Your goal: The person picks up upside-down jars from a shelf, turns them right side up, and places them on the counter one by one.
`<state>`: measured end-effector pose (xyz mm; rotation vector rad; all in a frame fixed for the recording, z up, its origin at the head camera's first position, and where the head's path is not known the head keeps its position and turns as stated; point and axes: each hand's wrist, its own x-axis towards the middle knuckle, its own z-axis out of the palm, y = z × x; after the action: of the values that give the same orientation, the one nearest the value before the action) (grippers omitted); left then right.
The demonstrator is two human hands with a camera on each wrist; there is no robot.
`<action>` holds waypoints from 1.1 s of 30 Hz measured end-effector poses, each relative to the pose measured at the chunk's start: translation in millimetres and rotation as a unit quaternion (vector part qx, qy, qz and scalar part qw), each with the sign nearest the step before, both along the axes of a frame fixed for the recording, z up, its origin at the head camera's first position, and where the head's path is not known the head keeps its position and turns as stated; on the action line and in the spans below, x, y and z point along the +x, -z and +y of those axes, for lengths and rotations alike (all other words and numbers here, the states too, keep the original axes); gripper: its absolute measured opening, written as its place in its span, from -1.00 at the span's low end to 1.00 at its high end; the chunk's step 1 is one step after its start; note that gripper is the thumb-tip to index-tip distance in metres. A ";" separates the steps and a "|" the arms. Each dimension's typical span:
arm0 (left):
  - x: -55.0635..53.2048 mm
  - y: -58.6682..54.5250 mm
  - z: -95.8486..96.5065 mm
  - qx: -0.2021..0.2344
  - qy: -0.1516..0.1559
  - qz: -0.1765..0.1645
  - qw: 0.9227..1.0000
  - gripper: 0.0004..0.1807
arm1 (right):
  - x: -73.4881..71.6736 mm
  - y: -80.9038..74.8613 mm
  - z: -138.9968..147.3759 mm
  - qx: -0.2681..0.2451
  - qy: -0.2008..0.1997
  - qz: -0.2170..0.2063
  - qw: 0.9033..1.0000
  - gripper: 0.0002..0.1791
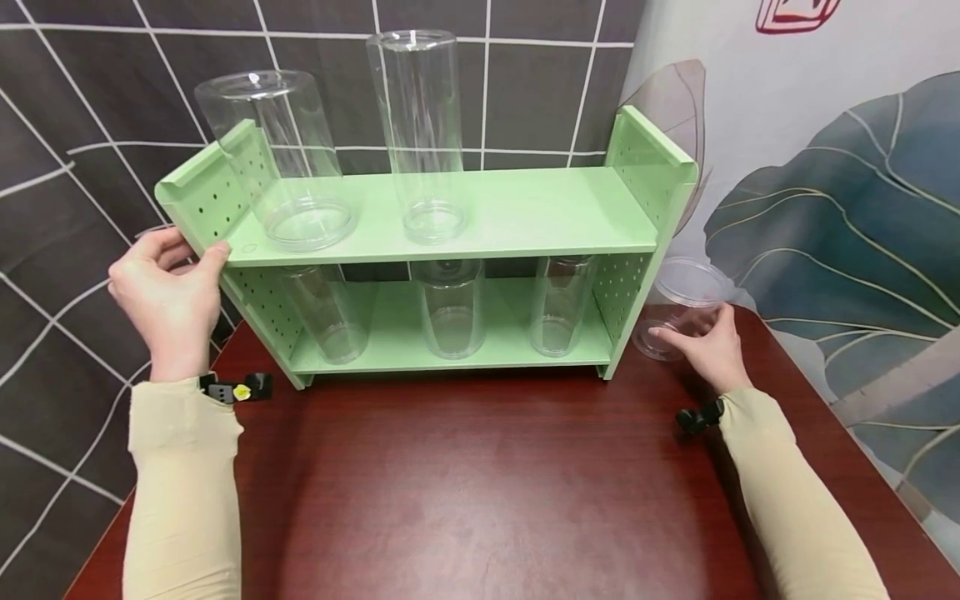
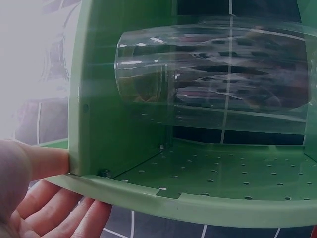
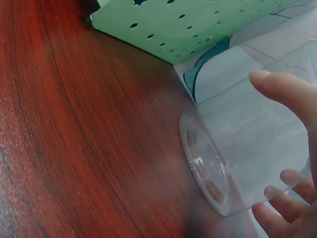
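Note:
A green two-tier shelf (image 1: 450, 217) stands on the table against the tiled wall. At its left end my left hand (image 1: 168, 287) grips the side panel; in the left wrist view the thumb lies at the panel's front edge and the fingers (image 2: 62, 208) reach round its outer face. To the right of the shelf, a clear plastic jar (image 1: 686, 287) rests on the table. My right hand (image 1: 708, 346) holds that jar, thumb on its near left side and fingers curled about the other side, as the right wrist view shows.
Two tall clear jars, a wide one (image 1: 307, 167) and a narrow one (image 1: 423, 133), stand on the top tier. Three clear jars, one of them in the middle (image 1: 453, 317), stand on the lower tier. The dark red table (image 1: 480, 483) extends in front; a patterned wall (image 1: 847, 208) rises at right.

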<state>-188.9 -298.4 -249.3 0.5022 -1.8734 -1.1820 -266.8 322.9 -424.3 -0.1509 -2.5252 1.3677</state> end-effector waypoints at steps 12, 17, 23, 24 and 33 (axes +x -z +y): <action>0.2 0.7 -0.4 0.001 0.000 -0.006 1.000 -0.59 | 17.6 -25.5 -4.3 0.014 0.056 0.073 0.996 0.34; 1.0 -0.3 -0.3 -0.002 -0.001 -0.009 1.000 -0.59 | 41.1 -67.4 -22.5 0.002 0.086 0.136 0.987 0.17; 2.0 0.5 -0.9 -0.002 -0.002 -0.009 1.000 -0.59 | 70.2 -115.9 -54.1 -0.054 0.045 0.283 0.957 -0.08; 2.1 0.9 -0.9 -0.002 -0.001 -0.009 1.000 -0.59 | 75.4 -122.3 -60.9 -0.065 0.031 0.310 0.948 -0.13; 0.4 2.3 -1.2 -0.012 -0.001 0.005 1.000 -0.60 | 108.1 -175.1 -130.6 -0.135 -0.122 0.431 0.884 -0.28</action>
<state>-188.5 -299.5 -251.6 0.4848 -1.8746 -1.1576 -158.7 192.3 -249.2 0.6133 -1.6362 1.4303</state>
